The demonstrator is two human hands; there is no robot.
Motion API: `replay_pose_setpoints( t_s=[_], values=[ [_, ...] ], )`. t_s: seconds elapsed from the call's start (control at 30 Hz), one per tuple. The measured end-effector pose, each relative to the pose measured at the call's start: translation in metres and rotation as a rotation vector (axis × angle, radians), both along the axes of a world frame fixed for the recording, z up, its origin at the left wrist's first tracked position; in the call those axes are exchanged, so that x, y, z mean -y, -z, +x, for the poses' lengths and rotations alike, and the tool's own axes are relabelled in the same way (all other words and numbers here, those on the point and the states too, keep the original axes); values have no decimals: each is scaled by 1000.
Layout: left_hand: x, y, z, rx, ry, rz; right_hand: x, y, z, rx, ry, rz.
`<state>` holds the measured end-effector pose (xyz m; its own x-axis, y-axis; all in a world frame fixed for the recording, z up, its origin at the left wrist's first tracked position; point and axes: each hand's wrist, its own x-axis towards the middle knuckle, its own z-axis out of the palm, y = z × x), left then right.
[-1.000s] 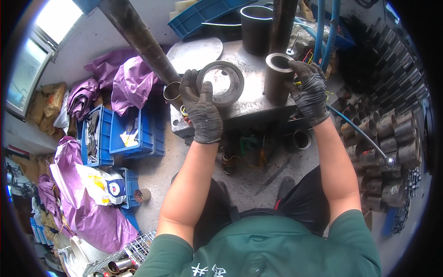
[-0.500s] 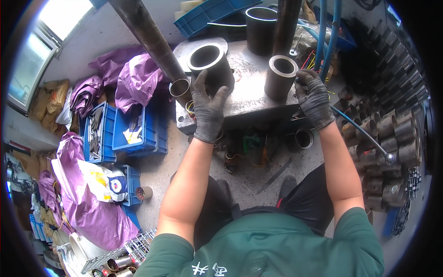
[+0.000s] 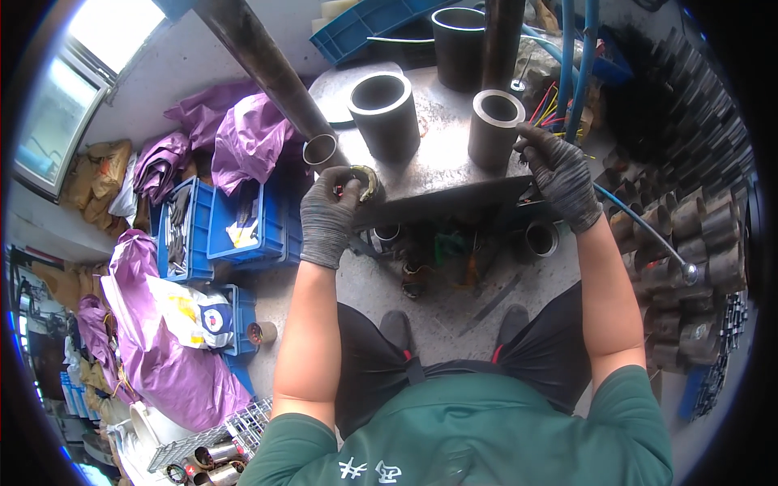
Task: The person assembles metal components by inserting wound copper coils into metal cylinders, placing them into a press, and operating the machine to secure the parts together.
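My left hand [image 3: 328,217], in a grey knitted glove, is at the bench's left front corner. Its fingers close round a ring-shaped part with a pale yellowish winding-like rim [image 3: 369,185], mostly hidden by the hand. A wide, thick-walled dark metal cylinder [image 3: 387,125] stands on the bench just beyond it. At the right, my gloved right hand [image 3: 563,180] has its thumb and fingers bent together beside a narrower metal cylinder [image 3: 492,142]. Something small and dark shows at those fingertips; I cannot make out what it is, nor whether they touch the cylinder.
The metal bench [image 3: 442,130] also carries another dark cylinder [image 3: 459,57] at the back. A slanted steel tube [image 3: 263,65] comes down at its left. Blue hoses [image 3: 587,73] hang at the right, near stacked metal sleeves [image 3: 681,267]. Blue crates [image 3: 243,231] and purple sheeting [image 3: 158,348] lie left.
My left hand has left the wide cylinder, moved nearer and left, and taken the ring-shaped part. The wide cylinder sits slightly further right. My right hand stays by the narrower cylinder, its fingers more bent.
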<state>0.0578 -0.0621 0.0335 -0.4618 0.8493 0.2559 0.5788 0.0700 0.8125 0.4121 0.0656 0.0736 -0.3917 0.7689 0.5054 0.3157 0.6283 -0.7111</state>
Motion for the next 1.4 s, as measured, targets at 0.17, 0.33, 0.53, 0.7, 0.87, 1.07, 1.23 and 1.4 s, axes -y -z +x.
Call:
replay_pose_setpoints(
  t_s=[0.17, 0.33, 0.53, 0.7, 0.87, 1.07, 1.23, 1.4],
  values=[
    [6, 0, 18, -332, 56, -283, 16, 1, -5, 225, -231, 5],
    [1, 19, 12, -342, 70, -75, 29, 5, -14, 456, -451, -83],
    [8, 7, 36, 920, 147, 92, 35, 3, -20, 547, -443, -6],
    [10, 10, 66, 1517, 172, 56, 41, 7, -21, 529, -427, -134],
    [13, 1, 89, 1548, 164, 11, 44, 0, -26, 554, -392, -436],
    [24, 12, 86, 1066, 384, 131, 36, 25, -31, 273, -325, -845],
    [28, 11, 91, 453, 447, 289, 49, 36, -46, 97, -371, -1333],
    [27, 6, 83, -74, 697, 423, 48, 52, -49, 179, -478, -1465]
  ],
)
